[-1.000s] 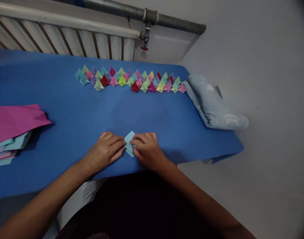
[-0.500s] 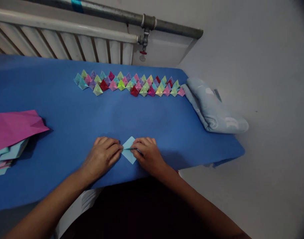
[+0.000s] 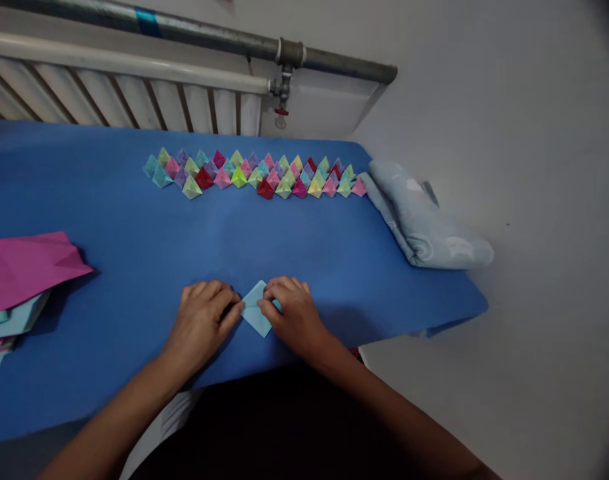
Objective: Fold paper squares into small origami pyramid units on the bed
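A light blue piece of origami paper (image 3: 256,319), folded into a small diamond, lies near the front edge of the blue table cover (image 3: 149,260). My left hand (image 3: 204,317) pinches its left corner between thumb and fingertips. On the other side, my right hand (image 3: 292,308) has its bent fingers closed over the paper's right part, which they hide. A crease runs across the paper between the two hands.
Rows of small folded paper pyramids (image 3: 238,177) in many colours stand toward the back. At the left lies a stack of paper sheets, a magenta sheet (image 3: 29,270) on top. A folded grey-blue blanket (image 3: 429,220) rests at the right, and a radiator (image 3: 129,107) stands behind.
The raised fold along the paper's middle now lies flatter, and my right fingers have shifted slightly on it. The whole view has tilted a little, moving the table contents slightly down and left.
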`<move>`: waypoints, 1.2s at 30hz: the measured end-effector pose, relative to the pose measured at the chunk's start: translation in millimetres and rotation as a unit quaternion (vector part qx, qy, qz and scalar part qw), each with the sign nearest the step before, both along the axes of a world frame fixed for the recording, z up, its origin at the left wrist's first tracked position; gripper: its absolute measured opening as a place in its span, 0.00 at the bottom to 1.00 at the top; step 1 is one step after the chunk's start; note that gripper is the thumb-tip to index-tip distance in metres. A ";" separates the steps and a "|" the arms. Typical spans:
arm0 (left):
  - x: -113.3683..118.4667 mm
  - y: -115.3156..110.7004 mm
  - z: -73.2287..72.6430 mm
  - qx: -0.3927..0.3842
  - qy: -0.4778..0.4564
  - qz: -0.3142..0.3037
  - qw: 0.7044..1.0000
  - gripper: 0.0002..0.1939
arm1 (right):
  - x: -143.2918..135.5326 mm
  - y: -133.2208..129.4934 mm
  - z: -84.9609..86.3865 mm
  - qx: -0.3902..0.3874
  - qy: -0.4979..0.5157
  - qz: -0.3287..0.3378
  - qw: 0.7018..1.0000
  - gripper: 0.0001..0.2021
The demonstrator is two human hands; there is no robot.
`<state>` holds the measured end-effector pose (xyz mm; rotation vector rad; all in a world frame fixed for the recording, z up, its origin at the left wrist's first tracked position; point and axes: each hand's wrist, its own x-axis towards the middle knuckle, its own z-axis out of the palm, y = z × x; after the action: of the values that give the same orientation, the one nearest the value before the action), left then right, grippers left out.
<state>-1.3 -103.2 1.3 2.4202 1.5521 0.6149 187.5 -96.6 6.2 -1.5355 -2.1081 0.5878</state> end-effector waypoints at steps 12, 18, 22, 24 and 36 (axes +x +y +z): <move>12.7 2.5 15.7 -0.088 0.026 0.070 0.993 0.09 | -5.0 1.5 1.0 -0.002 -0.015 -0.035 0.999 0.06; 16.6 3.1 19.4 -0.107 0.048 0.086 0.989 0.10 | -5.5 2.3 2.3 -0.003 -0.031 -0.042 0.999 0.07; 17.3 2.0 19.8 -0.111 0.059 0.098 0.987 0.10 | -5.0 2.4 3.8 -0.004 -0.040 -0.040 0.998 0.06; 17.3 1.0 19.6 -0.109 0.059 0.101 0.987 0.10 | -4.1 2.1 3.9 -0.005 -0.037 -0.033 0.999 0.04; 7.1 -6.9 12.6 -0.099 0.027 0.151 0.983 0.09 | -1.4 0.2 0.9 0.002 -0.040 -0.010 0.999 0.10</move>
<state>5.8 -110.1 13.9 2.0923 1.9225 0.4232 186.1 -96.4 7.1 -1.6018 -2.1493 0.5225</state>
